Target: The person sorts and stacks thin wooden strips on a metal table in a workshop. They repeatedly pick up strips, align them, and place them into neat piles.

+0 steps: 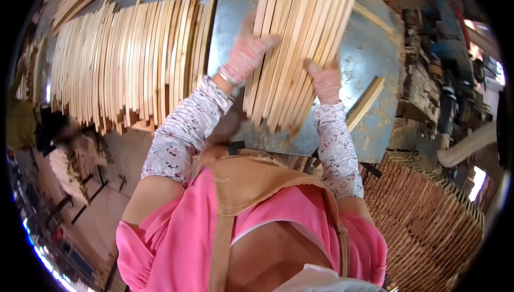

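A bundle of long, pale wooden strips (pixel 292 59) stands out in front of me over the metal table, its near ends uneven. My left hand (pixel 247 51), in a pinkish-white glove, is closed on the bundle's left side with the thumb over the top. On the right side my right hand (pixel 325 79), gloved alike, grips it too, thumb lying across the strips. The other fingers of both hands are mostly hidden by the wood. Patterned sleeve covers reach up both forearms.
A wide row of similar strips (pixel 128 59) lies at the left of the blue-grey table (pixel 369 126). Two loose strips (pixel 365 103) rest by my right forearm. A tall stack of wood (pixel 423 217) stands at lower right, near machinery and a pale hose (pixel 471 144). Sawdust dots the tabletop.
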{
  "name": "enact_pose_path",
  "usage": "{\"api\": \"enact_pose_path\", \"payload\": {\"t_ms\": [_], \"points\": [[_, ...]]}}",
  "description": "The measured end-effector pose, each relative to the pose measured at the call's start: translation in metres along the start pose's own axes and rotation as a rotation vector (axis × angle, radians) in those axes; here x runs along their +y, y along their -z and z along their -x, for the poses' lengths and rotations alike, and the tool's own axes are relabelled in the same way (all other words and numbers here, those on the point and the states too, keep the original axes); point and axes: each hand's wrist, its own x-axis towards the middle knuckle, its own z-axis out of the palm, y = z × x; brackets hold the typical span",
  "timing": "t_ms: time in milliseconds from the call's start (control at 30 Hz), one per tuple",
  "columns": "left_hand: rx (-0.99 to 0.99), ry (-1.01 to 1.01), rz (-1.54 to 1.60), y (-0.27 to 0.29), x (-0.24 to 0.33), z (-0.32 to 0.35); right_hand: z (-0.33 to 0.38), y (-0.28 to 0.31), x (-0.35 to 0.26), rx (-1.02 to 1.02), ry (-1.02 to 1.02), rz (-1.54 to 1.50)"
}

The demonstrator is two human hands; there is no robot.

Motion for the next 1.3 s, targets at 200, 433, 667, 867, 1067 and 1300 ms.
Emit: {"api": "enact_pose_path", "payload": {"t_ms": [200,433,667,867,1067,1300], "points": [[-0.147,-0.349,0.056,-0.031,0.118,-0.051,-0.003,0.044,-0.096,0.343,0.364,-0.514],[-0.316,-0.546,-0.734,-0.001,0.015,0.018,0.081,0.033,-0.034,-0.04,0.045,-0.754],[-0.506,-0.312,-1.655,0.06,-0.158,0.109,0.116,0.003,0.149,-0.178,0.129,0.621],[-0.507,0.299,-0.974,0.033,-0.089,0.137,0.136,0.017,0.17,0.014,-0.298,0.065],[-0.301,0.472,-0.6,0.032,-0.116,0.148,0.114,0.023,0.182,-0.18,-0.644,-0.228],[-0.394,0.53,-0.736,0.021,-0.086,0.134,0.121,0.021,0.199,-0.038,-0.622,-0.416]]}}
